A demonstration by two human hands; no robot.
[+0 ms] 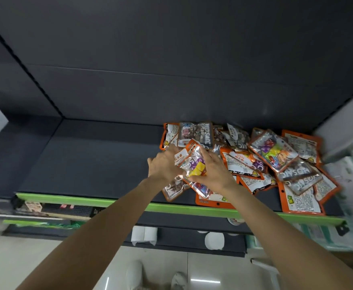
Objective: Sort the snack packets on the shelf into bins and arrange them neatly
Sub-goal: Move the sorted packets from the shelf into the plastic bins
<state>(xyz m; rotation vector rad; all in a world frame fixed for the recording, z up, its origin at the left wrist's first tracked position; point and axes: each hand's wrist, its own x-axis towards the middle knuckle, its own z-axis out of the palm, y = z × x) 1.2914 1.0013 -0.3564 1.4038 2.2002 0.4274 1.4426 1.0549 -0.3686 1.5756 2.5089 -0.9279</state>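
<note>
While gripped between both hands near frame centre: one clear snack packet with an orange header and purple and yellow sweets inside, raised just above the dark shelf. Left hand at the packet's 9 o'clock side, back of hand up, fingers curled round the packet's left edge, fingertips hidden behind the foil. Right hand at its 3 o'clock side, thumb and fingers closed on the right edge, palm partly covered by the wrapper. Packet tilted, header toward 11 o'clock, tail toward 5 o'clock, lying between the two hands and touching both.

Spread from 12 o'clock round to 4 o'clock of the hands: loose pile of packets, overlapping, some face up, some showing printed backs, filling the right half of the shelf. Under the hands at 6 o'clock, a brown-filled packet and an orange-edged one flat on the shelf, reaching to the green front rail. At 9 o'clock of the hands, bare dark shelf surface.

Below the rail at 6 o'clock: white paper rolls on a lower shelf; further down, pale floor and two light shoes. At far 3 o'clock, blurred white and green packaging.
</note>
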